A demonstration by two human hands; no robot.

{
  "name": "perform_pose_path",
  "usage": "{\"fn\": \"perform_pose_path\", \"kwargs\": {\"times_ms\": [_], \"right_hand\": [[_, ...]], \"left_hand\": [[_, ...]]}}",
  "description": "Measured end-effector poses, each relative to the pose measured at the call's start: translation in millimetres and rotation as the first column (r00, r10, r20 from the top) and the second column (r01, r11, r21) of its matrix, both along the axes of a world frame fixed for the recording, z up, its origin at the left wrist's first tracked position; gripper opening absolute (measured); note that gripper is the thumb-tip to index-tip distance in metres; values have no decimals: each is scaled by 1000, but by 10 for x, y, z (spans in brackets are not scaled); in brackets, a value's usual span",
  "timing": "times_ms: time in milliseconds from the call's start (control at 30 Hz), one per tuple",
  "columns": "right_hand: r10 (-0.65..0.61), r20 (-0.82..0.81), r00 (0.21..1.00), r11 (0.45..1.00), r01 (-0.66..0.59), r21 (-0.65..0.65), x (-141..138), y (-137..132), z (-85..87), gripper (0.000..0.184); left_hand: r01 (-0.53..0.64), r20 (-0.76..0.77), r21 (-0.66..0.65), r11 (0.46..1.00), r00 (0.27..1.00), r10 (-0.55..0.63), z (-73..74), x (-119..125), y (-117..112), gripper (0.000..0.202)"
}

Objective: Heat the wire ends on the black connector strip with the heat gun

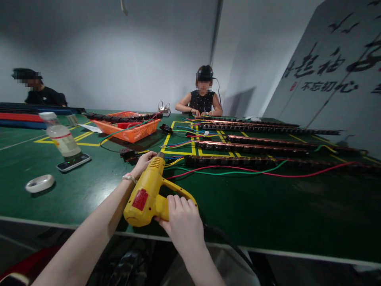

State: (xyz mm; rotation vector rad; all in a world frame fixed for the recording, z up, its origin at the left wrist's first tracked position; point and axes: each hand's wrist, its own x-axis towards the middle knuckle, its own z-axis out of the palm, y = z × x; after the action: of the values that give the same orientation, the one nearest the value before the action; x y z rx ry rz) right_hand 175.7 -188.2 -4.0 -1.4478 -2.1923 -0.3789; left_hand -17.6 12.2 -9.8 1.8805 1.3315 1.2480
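My right hand (181,221) is wrapped round the grip of a yellow heat gun (146,193) with a red label, held over the near edge of the green table (268,206). The gun's nozzle points away from me toward a bundle of coloured wires (175,161). My left hand (143,161), with a bracelet at the wrist, reaches forward beside the nozzle; its fingers are curled at the wire ends near a small black part (127,153). What they pinch is hidden. The wires lead into a long black power strip (232,161).
More long black strips (253,147) lie in rows to the right. An orange basket (131,127), a plastic bottle (62,137) on a small scale, and a roll of white tape (39,183) sit at left. One person sits across the table, another at far left.
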Motion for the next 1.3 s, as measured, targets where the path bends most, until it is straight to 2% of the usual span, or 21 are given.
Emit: {"fn": "perform_pose_path", "kwargs": {"times_ms": [300,467,700,833,1000,1300], "right_hand": [[49,-25,999,999,-49,-11,86,46,-6,59],[66,-41,997,997,-68,-44,249,109,36,56],[15,-56,998,998,-19,-64,507,128,58,53],[-12,-60,998,997,8,-71,635,125,57,49],[-5,-43,999,998,2,-64,710,115,21,56],[-6,5,1000,998,6,-61,630,79,28,51]], "left_hand": [[-27,-99,28,999,995,30,10,-37,-19,36],[-48,-125,93,994,990,59,-6,-26,-33,32],[-68,-134,212,975,986,98,-63,2,-11,28],[-73,-123,205,976,987,99,-93,-4,5,30],[-68,-106,194,979,990,90,-94,10,6,30],[-105,-123,155,982,985,124,-101,34,38,29]]}}
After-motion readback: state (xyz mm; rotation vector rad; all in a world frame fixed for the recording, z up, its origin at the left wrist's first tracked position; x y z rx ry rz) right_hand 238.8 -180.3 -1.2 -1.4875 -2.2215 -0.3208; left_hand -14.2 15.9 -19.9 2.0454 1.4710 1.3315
